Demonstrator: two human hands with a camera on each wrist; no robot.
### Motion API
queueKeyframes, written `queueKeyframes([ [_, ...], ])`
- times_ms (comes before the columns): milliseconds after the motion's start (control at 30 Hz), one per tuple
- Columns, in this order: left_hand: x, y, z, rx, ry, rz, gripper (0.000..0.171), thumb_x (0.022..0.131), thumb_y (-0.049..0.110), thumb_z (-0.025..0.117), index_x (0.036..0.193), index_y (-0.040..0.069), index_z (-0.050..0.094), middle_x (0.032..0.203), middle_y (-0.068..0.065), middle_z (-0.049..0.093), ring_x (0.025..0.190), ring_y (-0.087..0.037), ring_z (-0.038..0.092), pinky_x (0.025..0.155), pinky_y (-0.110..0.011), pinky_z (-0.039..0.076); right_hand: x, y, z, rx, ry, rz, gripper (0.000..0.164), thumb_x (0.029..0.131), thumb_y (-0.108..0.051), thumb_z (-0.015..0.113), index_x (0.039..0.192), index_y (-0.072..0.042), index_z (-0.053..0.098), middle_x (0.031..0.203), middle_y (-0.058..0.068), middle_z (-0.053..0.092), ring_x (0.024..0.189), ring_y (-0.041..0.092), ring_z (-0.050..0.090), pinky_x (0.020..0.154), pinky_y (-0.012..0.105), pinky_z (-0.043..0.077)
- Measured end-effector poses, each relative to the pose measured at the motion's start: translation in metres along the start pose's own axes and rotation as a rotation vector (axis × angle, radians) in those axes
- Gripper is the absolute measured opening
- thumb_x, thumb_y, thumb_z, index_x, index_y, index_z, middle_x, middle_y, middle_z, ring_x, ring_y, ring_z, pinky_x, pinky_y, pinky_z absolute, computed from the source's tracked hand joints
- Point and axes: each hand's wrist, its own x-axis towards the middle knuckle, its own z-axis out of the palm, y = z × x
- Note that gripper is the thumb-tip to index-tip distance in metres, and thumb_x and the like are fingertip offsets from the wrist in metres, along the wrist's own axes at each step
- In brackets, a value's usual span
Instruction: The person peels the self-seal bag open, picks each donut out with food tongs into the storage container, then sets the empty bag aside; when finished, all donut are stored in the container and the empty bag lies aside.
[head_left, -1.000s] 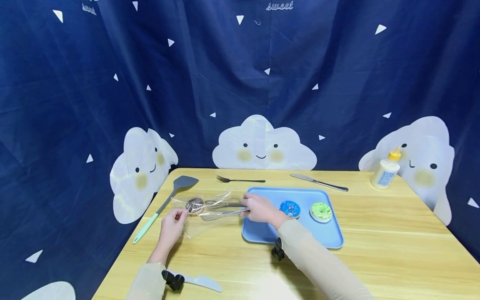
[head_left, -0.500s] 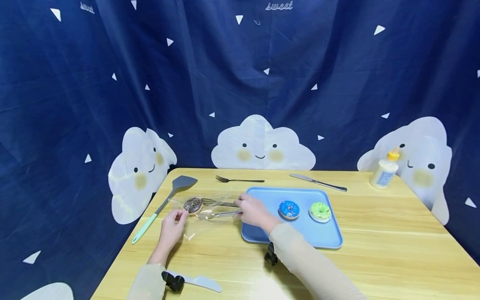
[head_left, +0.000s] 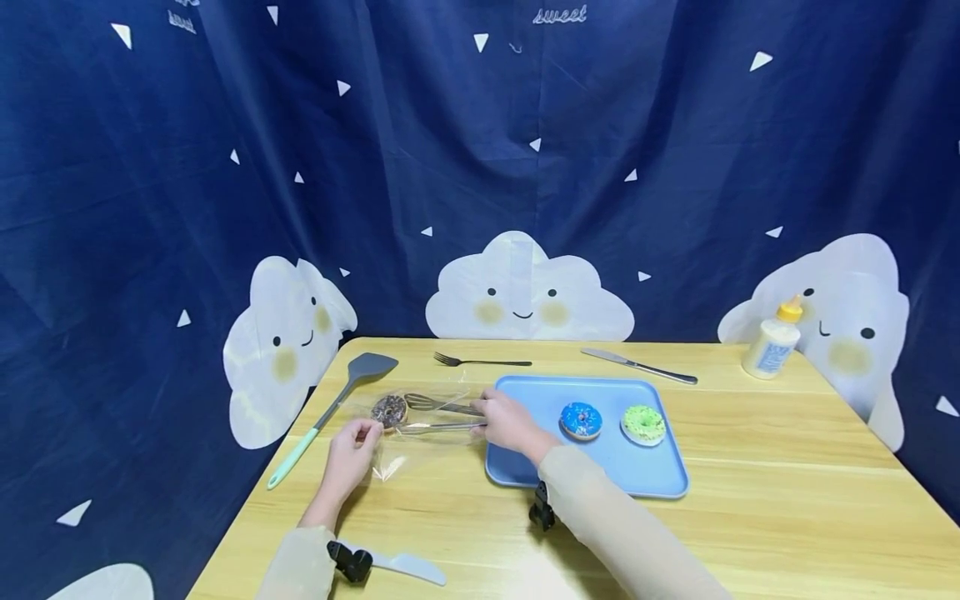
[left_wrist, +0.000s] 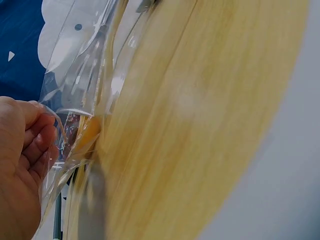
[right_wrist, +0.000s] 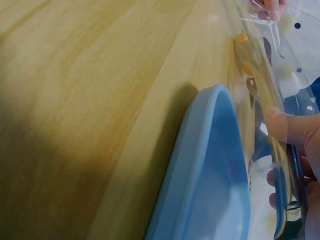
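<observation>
L hand (head_left: 349, 451) grip pinching clear bag (head_left: 405, 433) edge, R hand (head_left: 507, 421) grip closed round tongs (head_left: 438, 417), choc donut (head_left: 389, 409) inside bag

Left hand (left_wrist: 17, 170) — fingers (left_wrist: 37, 142) pinching clear bag (left_wrist: 82, 75) — above wooden table (left_wrist: 200, 115).

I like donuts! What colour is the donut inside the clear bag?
Dark brown with sprinkles: the donut shows best in the head view.
</observation>
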Motion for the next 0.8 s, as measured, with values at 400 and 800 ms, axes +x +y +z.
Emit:
queueKeyframes([
  [400,0.0,-0.003,0.002,-0.015,-0.03,0.01,0.014,0.081,0.023,0.058,0.079,0.01,0.059,0.077,0.0,0.057,0.071,-0.013,0.051,0.064,-0.022,0.045,0.001,-0.002,0.012,0.033,0.022,0.03,0.05,0.071,-0.034,0.067,0.112,-0.009,0.055,0.087,-0.002,0.047,0.073,0.009,0.044,0.06,0.022,0.041],
  [800,0.0,-0.002,-0.004,-0.003,-0.01,0.008,0.012,0.081,0.022,0.058,0.078,0.011,0.059,0.076,0.0,0.058,0.072,-0.012,0.052,0.065,-0.024,0.045,-0.001,-0.001,0.014,0.058,0.031,0.019,0.045,0.071,-0.033,0.067,0.108,-0.009,0.058,0.087,-0.002,0.049,0.074,0.01,0.046,0.063,0.022,0.042],
])
